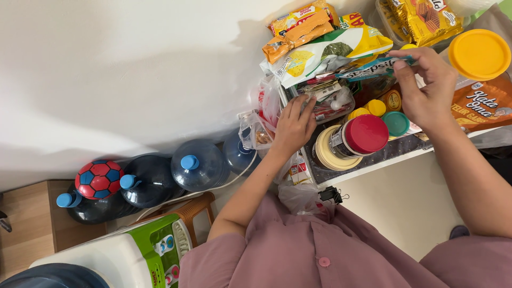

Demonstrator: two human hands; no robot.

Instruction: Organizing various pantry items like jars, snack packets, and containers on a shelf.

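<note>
Plastic packets crowd the shelf edge (373,162) around both hands.

1. A plain white wall (122,69) fills the upper left; it is evenly lit, with soft shadows falling near the shelf (373,160); the shelf has a white front edge and a dark liner.
2. Below the wall, light wood flooring (32,224) shows at the far left; a pale cream floor (405,202) lies under the shelf.
3. Three large blue water jugs (197,165) with light blue caps lie along the wall's foot; a red and blue ball (98,178) rests on them.
4. A small wooden stool (194,208) stands near the jugs; beside it sits a white and green plastic appliance (144,248).
</note>
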